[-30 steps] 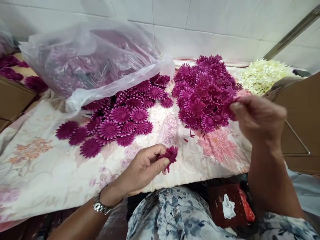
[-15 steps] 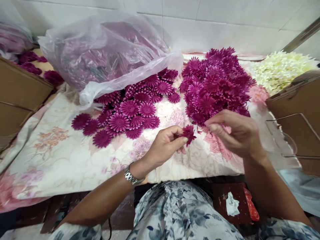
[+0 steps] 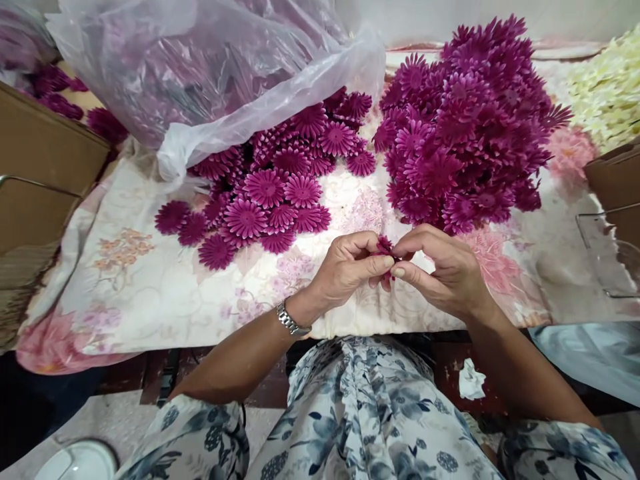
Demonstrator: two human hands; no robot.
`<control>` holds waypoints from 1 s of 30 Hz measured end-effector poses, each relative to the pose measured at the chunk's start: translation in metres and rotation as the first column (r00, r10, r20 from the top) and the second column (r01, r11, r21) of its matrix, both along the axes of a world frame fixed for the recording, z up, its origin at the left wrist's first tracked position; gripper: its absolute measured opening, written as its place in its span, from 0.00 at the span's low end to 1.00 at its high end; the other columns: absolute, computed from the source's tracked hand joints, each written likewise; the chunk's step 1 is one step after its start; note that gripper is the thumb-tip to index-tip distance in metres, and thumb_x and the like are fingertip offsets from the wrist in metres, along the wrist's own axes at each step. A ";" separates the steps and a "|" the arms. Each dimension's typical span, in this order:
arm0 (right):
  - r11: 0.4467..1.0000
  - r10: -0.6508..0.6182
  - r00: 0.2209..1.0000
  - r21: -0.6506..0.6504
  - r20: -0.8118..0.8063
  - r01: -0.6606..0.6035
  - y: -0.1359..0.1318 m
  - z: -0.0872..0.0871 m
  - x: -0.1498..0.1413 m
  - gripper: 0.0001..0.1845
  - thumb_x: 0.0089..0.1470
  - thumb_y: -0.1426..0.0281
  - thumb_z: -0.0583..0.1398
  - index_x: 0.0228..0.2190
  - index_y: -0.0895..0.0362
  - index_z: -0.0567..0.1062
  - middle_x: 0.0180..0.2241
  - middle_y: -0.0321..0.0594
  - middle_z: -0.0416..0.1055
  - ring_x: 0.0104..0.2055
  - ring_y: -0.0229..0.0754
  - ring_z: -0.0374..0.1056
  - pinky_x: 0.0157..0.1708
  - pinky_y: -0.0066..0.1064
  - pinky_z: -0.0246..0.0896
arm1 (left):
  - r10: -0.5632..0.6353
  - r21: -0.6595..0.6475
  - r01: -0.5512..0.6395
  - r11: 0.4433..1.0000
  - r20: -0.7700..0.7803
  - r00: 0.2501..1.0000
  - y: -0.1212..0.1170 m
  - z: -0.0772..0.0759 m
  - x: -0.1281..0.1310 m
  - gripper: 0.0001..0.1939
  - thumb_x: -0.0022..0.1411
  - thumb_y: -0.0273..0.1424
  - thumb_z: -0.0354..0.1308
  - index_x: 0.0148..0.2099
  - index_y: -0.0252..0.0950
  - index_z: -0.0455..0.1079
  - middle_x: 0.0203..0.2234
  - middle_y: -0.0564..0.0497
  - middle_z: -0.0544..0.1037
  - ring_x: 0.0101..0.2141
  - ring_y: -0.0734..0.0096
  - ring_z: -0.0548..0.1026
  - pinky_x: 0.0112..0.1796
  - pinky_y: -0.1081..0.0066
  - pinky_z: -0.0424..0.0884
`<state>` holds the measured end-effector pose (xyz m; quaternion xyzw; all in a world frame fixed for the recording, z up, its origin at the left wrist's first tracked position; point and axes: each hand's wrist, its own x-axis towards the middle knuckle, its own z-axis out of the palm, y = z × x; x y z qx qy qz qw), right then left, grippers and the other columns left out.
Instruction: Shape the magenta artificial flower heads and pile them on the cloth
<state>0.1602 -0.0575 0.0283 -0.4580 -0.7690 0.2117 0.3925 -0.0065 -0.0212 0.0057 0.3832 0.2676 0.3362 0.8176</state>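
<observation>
Right hand (image 3: 440, 273): moved in leftward since half a second ago, from just apart to meeting the purple flower piece (image 3: 384, 245) at my other fingertips.
Left hand (image 3: 347, 270): thumb and finger pinched on that piece.
Right fingertips: drawn close together at its edge; whether they grip petals I can't tell, since my fingers hide much of it.
Piece in hand: nearer me than the plastic bag (image 3: 225, 73) and off to its right, over the flowered cloth (image 3: 175, 293).
Flat flowers (image 3: 245, 217): spread loose along the bag's near side; I judge these left to handle.
Full heap (image 3: 465, 133): right of the bag, piled high and bushy; I judge these already handled.
Progress: a good share looks done, one piece is under my fingers, and with purple showing through the bag, plenty seems left.
Cream flowers (image 3: 607, 93): well right of the bag, beyond the full heap, neither hand near them.
</observation>
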 end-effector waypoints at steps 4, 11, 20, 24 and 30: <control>0.995 0.002 0.991 -0.101 -0.132 -0.016 -0.002 -0.005 -0.002 0.03 0.53 0.71 0.62 0.31 0.56 0.72 0.28 0.35 0.70 0.30 0.35 0.66 0.31 0.29 0.62 | -0.057 0.023 0.055 0.998 0.069 0.996 0.001 -0.004 -0.002 0.17 0.50 0.35 0.67 0.24 0.33 0.63 0.17 0.57 0.72 0.17 0.80 0.70 0.20 0.78 0.64; 0.999 -0.033 0.988 -0.026 -0.149 0.030 -0.006 -0.010 -0.003 0.05 0.50 0.74 0.64 0.28 0.56 0.71 0.25 0.33 0.67 0.28 0.33 0.64 0.28 0.27 0.59 | -0.164 0.091 0.155 0.984 0.101 0.981 0.002 -0.007 -0.004 0.15 0.49 0.32 0.68 0.30 0.33 0.64 0.20 0.57 0.71 0.21 0.79 0.73 0.24 0.78 0.69; 0.990 -0.050 0.977 -0.140 -0.208 0.021 -0.012 -0.014 0.001 0.04 0.53 0.78 0.60 0.30 0.57 0.72 0.28 0.35 0.68 0.31 0.34 0.64 0.32 0.29 0.59 | -0.212 0.171 0.187 0.967 0.143 0.967 0.005 -0.014 -0.006 0.08 0.57 0.30 0.62 0.33 0.31 0.66 0.24 0.54 0.73 0.24 0.81 0.73 0.26 0.79 0.68; 0.986 -0.053 0.974 -0.163 -0.222 0.017 -0.014 -0.016 0.002 0.05 0.51 0.77 0.62 0.32 0.57 0.72 0.29 0.36 0.68 0.33 0.34 0.65 0.33 0.30 0.60 | -0.200 0.180 0.179 0.967 0.106 0.974 0.005 -0.014 -0.007 0.09 0.56 0.31 0.63 0.33 0.31 0.67 0.22 0.55 0.72 0.24 0.80 0.72 0.27 0.79 0.68; 0.983 -0.060 0.974 -0.184 -0.217 0.020 -0.014 -0.016 0.004 0.06 0.49 0.78 0.63 0.30 0.57 0.72 0.28 0.34 0.68 0.31 0.34 0.65 0.32 0.29 0.60 | -0.205 0.151 0.200 0.968 0.019 0.979 0.005 -0.007 -0.007 0.13 0.51 0.33 0.67 0.31 0.31 0.67 0.23 0.54 0.73 0.24 0.79 0.75 0.25 0.80 0.69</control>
